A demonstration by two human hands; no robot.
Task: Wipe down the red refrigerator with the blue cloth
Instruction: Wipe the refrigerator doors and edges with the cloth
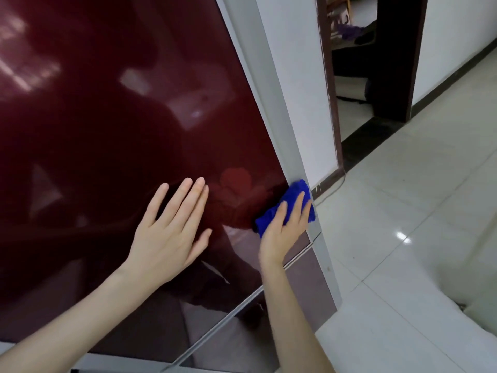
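The glossy dark red refrigerator door (107, 130) fills the left and middle of the head view, with a grey edge strip running down its right side. My left hand (172, 230) lies flat against the door with straight fingers. My right hand (285, 230) presses the folded blue cloth (293, 196) against the door's right edge, fingers straight over the cloth. A seam between the upper and lower door runs diagonally below both hands.
A white wall (304, 90) stands just right of the refrigerator. Beyond it is a dark-framed doorway (357, 76) into another room. Pale glossy floor tiles (416, 211) spread to the right, and a thin cable lies near the wall base.
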